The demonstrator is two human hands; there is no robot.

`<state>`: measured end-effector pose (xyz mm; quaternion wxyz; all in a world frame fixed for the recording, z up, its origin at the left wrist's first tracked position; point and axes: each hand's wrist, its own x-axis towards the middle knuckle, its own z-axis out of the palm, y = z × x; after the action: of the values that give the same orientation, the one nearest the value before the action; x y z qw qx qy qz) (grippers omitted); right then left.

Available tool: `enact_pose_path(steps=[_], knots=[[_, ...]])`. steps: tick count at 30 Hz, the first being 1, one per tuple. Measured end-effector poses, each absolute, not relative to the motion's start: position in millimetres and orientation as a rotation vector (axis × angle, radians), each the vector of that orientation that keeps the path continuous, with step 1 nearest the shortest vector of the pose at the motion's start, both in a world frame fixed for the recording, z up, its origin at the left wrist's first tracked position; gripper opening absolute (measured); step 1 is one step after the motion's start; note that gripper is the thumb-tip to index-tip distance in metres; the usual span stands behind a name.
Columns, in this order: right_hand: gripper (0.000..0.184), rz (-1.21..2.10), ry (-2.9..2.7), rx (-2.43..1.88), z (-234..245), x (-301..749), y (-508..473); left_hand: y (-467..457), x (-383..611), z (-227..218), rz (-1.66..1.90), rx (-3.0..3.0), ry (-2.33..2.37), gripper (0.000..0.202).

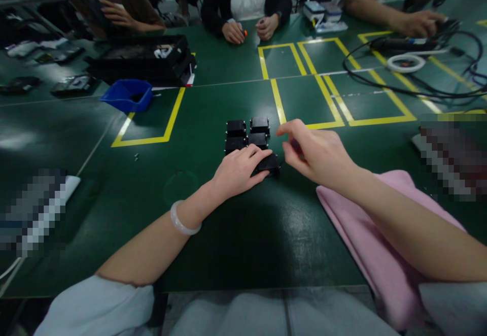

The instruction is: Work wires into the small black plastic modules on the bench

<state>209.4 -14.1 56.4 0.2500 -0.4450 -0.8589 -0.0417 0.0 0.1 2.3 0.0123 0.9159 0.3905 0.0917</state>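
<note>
Several small black box-shaped parts (236, 127) with tiny shiny pins or screws at their sides stand in a close group on the green table. My left hand (239, 171) lies over the near end of this group. Its thumb and index finger hold the nearest black part (269, 163) from two sides, and the palm hides some of the others. Just right of that part hovers my right hand (315, 148), its fingers bent and the index fingertip apart from the thumb. Nothing shows between them.
A pink cloth (357, 219) lies under my right forearm. Tiny metal bits (136, 157) and a blue scoop-shaped bin (129, 95) are at left, with black trays (148, 57) behind. Cables (403, 90) coil at right. Across the table, other people's hands (234, 32) work.
</note>
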Motion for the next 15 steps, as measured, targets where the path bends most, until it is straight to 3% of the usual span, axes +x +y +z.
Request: enact_pose_path(steps=[15], knots=[[0.021,-0.078,-2.298,-1.2,55.8,210.8,-13.8,0.0,0.4,1.9,0.304,2.864,1.216,0.045]])
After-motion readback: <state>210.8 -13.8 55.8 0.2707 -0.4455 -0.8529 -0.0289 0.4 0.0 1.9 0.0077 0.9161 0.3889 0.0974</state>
